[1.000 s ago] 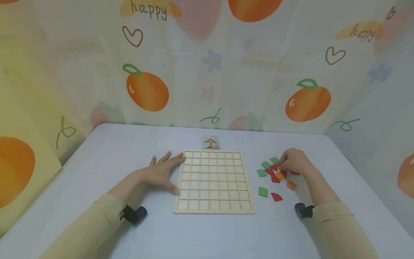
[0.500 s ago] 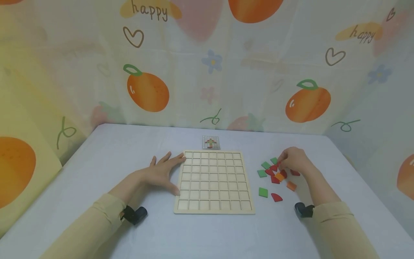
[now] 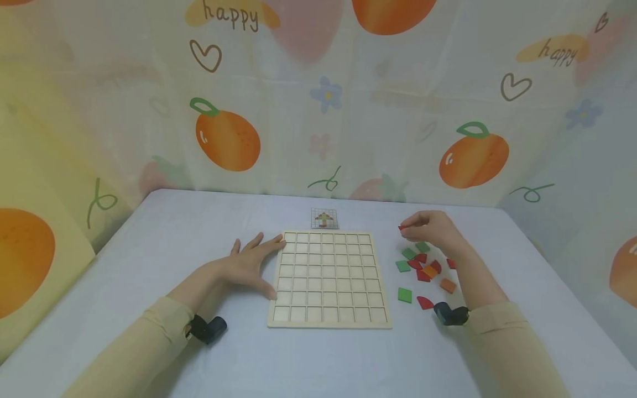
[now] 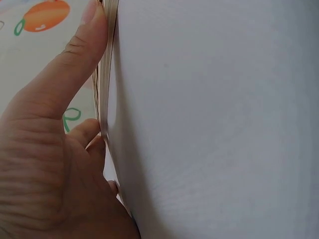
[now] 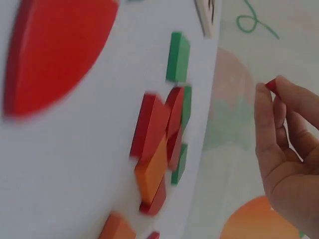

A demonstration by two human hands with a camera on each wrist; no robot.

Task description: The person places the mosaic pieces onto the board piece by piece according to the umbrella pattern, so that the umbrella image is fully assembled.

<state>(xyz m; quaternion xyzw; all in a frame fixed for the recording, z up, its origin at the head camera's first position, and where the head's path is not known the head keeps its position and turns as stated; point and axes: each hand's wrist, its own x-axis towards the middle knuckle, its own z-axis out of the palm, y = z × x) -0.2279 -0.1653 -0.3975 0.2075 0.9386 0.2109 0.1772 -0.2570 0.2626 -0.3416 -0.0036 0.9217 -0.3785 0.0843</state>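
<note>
The right hand (image 3: 432, 228) pinches a small red piece (image 3: 402, 227) between thumb and fingertips, to the right of the far corner of the gridded board (image 3: 329, 325). The left hand (image 3: 249, 267) has thumb and fingers spread wide, touching the board's left edge. Between the board and the right forearm (image 3: 478, 273) lies a loose pile on the white table (image 3: 318, 359): green squares (image 3: 403, 266) at its far and left sides, red tiles (image 3: 423, 276) and an orange square (image 3: 429, 271) crowded together in the middle. The forearm partly hides another red tile (image 3: 450, 263). A picture card (image 3: 324, 219) lies just beyond the board; a fruit-patterned curtain (image 3: 298, 121) hangs behind.
</note>
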